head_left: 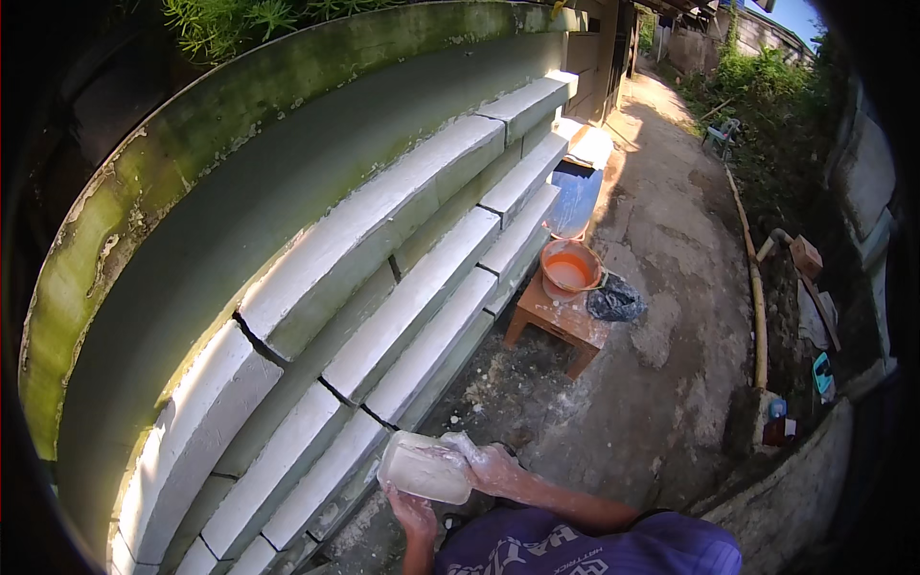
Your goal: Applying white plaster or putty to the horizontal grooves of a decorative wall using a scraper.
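Observation:
Low in the view I hold a pale, roughly rectangular container (412, 471) tilted beside the stepped white blocks (412, 287). My left hand (410, 508) grips it from underneath at its left side. My right hand (494, 471), coated with white material, is closed at the container's right rim; what its fingers hold is too unclear to make out. The blocks run in several rows along a curved grey-green wall (240, 182), with dark gaps between some of them.
A wooden stool (575, 331) ahead carries an orange bucket (565, 273) and a dark plastic bag (613, 299). A blue drum (575, 206) stands behind. A concrete path (671, 240) runs rightward of these, edged by bamboo poles (757, 326), plants and a distant chair (724, 134).

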Action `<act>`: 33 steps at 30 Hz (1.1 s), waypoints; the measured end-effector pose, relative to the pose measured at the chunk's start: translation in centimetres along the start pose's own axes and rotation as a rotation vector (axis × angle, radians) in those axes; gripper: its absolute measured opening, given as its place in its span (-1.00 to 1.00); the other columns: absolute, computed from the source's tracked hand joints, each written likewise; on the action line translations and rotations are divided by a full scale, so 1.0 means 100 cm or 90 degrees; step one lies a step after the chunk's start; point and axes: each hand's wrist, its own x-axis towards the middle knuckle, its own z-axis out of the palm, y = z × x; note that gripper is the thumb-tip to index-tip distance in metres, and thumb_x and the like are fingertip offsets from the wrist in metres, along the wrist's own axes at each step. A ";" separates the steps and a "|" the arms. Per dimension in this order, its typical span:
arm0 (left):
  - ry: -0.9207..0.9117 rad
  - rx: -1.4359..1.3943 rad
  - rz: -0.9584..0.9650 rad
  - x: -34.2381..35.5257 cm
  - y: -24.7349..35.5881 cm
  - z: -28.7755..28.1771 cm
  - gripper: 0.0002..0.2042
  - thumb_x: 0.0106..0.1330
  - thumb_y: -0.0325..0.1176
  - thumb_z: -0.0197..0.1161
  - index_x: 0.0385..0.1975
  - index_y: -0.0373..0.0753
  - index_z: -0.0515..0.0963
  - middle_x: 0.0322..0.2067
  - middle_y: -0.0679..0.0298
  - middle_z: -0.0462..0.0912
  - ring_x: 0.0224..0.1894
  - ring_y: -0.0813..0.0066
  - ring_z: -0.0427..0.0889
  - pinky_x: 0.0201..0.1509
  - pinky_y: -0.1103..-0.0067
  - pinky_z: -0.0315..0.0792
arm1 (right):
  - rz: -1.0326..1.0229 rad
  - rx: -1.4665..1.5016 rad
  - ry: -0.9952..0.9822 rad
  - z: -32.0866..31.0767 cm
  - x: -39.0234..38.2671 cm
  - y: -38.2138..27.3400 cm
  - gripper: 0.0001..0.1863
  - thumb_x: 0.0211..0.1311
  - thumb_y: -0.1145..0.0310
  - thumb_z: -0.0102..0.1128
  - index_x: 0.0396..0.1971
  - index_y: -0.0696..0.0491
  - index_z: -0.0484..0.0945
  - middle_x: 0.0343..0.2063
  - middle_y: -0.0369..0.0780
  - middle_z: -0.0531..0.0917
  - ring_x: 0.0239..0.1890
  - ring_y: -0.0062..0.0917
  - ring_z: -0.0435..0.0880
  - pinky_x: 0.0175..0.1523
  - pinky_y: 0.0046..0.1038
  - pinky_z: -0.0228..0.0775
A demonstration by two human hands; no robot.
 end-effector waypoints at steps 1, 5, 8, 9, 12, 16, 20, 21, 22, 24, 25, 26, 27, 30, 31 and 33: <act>-0.001 0.000 -0.002 0.002 -0.003 0.006 -0.43 0.37 0.09 -0.05 0.25 -0.17 0.25 0.18 0.22 0.42 0.17 0.26 0.44 0.15 0.35 0.34 | -0.052 -0.010 0.005 -0.001 0.007 0.009 -0.53 0.24 0.35 0.03 0.13 0.12 0.21 -0.58 -0.04 0.62 -0.47 -0.12 0.66 -0.41 -0.17 0.51; 0.028 0.029 -0.007 0.017 -0.011 0.028 -0.42 0.36 0.11 -0.06 0.24 -0.17 0.26 0.16 0.22 0.43 0.16 0.26 0.44 0.14 0.34 0.34 | -0.155 -0.087 -0.021 -0.017 0.032 0.032 -0.48 0.21 0.32 0.06 0.19 0.07 0.30 -0.52 -0.10 0.64 -0.49 -0.23 0.68 -0.40 -0.28 0.54; 0.028 0.026 0.001 0.028 -0.024 0.045 -0.42 0.36 0.12 -0.06 0.22 -0.16 0.28 0.14 0.24 0.44 0.13 0.28 0.46 0.11 0.36 0.36 | -0.193 -0.151 -0.073 -0.031 0.047 0.042 -0.53 0.21 0.31 0.03 0.14 0.06 0.39 -0.44 -0.10 0.64 -0.46 -0.26 0.68 -0.37 -0.28 0.53; 0.023 0.017 0.009 0.032 -0.028 0.051 -0.43 0.36 0.12 -0.06 0.21 -0.16 0.29 0.13 0.25 0.45 0.12 0.30 0.47 0.09 0.37 0.37 | -0.196 -0.167 -0.081 -0.035 0.051 0.044 -0.57 0.23 0.30 0.00 0.10 0.06 0.43 -0.36 -0.10 0.65 -0.43 -0.28 0.68 -0.34 -0.26 0.53; 0.028 -0.023 -0.024 0.043 -0.039 0.062 -0.46 0.37 0.07 -0.02 0.23 -0.11 0.26 0.12 0.29 0.46 0.13 0.35 0.46 0.04 0.46 0.39 | -0.266 -0.214 0.001 -0.033 0.061 0.069 -0.54 0.21 0.29 0.01 0.14 0.05 0.42 -0.27 -0.19 0.66 -0.35 -0.41 0.69 -0.33 -0.35 0.53; 0.075 -0.014 0.019 0.049 -0.048 0.088 -0.44 0.34 0.11 -0.02 0.20 -0.15 0.30 0.11 0.27 0.47 0.11 0.35 0.48 0.07 0.43 0.39 | -0.265 -0.373 -0.146 -0.044 0.081 0.077 -0.43 0.22 0.28 0.02 0.26 0.04 0.31 -0.20 -0.30 0.67 -0.30 -0.58 0.69 -0.34 -0.51 0.53; 0.088 -0.035 0.058 0.052 -0.054 0.109 -0.45 0.35 0.09 -0.01 0.21 -0.13 0.29 0.11 0.28 0.47 0.08 0.36 0.50 0.05 0.44 0.40 | -0.238 -0.136 -0.163 -0.030 0.091 0.119 -0.42 0.23 0.28 0.02 0.28 0.04 0.29 -0.15 -0.28 0.66 -0.30 -0.61 0.68 -0.36 -0.51 0.53; 0.088 -0.042 0.052 0.052 -0.054 0.108 -0.45 0.35 0.09 -0.01 0.21 -0.13 0.28 0.11 0.28 0.47 0.09 0.36 0.49 0.05 0.44 0.41 | -0.256 -0.128 -0.119 -0.045 0.095 0.103 -0.42 0.23 0.28 0.01 0.27 0.04 0.29 -0.15 -0.26 0.66 -0.32 -0.60 0.68 -0.36 -0.50 0.54; 0.081 -0.048 0.042 0.052 -0.055 0.110 -0.45 0.36 0.09 -0.02 0.22 -0.13 0.27 0.11 0.28 0.46 0.09 0.36 0.49 0.05 0.45 0.41 | -0.268 -0.121 -0.070 -0.058 0.099 0.088 -0.43 0.23 0.27 0.01 0.27 0.04 0.29 -0.15 -0.25 0.66 -0.34 -0.58 0.68 -0.36 -0.49 0.54; 0.090 -0.064 0.069 0.053 -0.057 0.117 -0.45 0.37 0.08 -0.02 0.23 -0.13 0.27 0.10 0.28 0.47 0.09 0.37 0.49 0.03 0.47 0.42 | -0.276 -0.102 -0.056 -0.064 0.104 0.080 -0.49 0.24 0.25 0.00 0.21 0.02 0.37 -0.25 -0.20 0.68 -0.45 -0.49 0.68 -0.36 -0.47 0.56; 0.099 -0.067 0.066 0.053 -0.058 0.119 -0.45 0.37 0.08 -0.03 0.23 -0.13 0.26 0.11 0.28 0.46 0.09 0.36 0.49 0.03 0.47 0.42 | -0.250 -0.140 -0.103 -0.071 0.109 0.074 -0.58 0.21 0.26 0.04 0.07 0.04 0.45 -0.38 -0.15 0.68 -0.45 -0.39 0.69 -0.32 -0.38 0.55; 0.107 -0.070 0.063 0.053 -0.059 0.120 -0.44 0.37 0.08 -0.03 0.24 -0.13 0.25 0.12 0.27 0.45 0.09 0.36 0.49 0.03 0.47 0.42 | -0.223 -0.180 -0.149 -0.073 0.113 0.070 -0.66 0.18 0.28 0.08 -0.07 0.06 0.53 -0.51 -0.11 0.67 -0.45 -0.28 0.69 -0.28 -0.30 0.54; 0.117 -0.075 0.069 0.052 -0.059 0.121 -0.44 0.37 0.08 -0.03 0.24 -0.13 0.25 0.12 0.27 0.45 0.09 0.36 0.49 0.03 0.47 0.42 | -0.232 -0.178 -0.158 -0.072 0.114 0.070 -0.66 0.18 0.28 0.08 -0.07 0.06 0.53 -0.51 -0.11 0.67 -0.45 -0.28 0.69 -0.28 -0.30 0.54; 0.138 -0.079 0.078 0.052 -0.059 0.122 -0.42 0.37 0.10 -0.03 0.26 -0.13 0.23 0.15 0.27 0.43 0.12 0.35 0.47 0.05 0.46 0.41 | -0.270 0.034 0.030 -0.069 0.121 0.071 -0.67 0.15 0.30 0.12 -0.09 0.08 0.53 -0.54 -0.10 0.66 -0.49 -0.23 0.68 -0.32 -0.24 0.54; 0.136 -0.076 0.080 0.052 -0.059 0.120 -0.41 0.37 0.10 -0.04 0.27 -0.13 0.22 0.16 0.27 0.42 0.14 0.35 0.46 0.06 0.46 0.40 | -0.279 0.008 0.005 -0.069 0.125 0.072 -0.67 0.13 0.33 0.13 -0.10 0.09 0.53 -0.54 -0.09 0.66 -0.49 -0.22 0.68 -0.33 -0.22 0.53; 0.138 -0.073 0.083 0.051 -0.059 0.120 -0.40 0.36 0.11 -0.04 0.28 -0.13 0.21 0.17 0.27 0.41 0.16 0.34 0.45 0.08 0.46 0.40 | -0.288 -0.015 -0.024 -0.068 0.127 0.073 -0.68 0.12 0.35 0.14 -0.10 0.10 0.52 -0.54 -0.08 0.66 -0.49 -0.20 0.68 -0.35 -0.20 0.53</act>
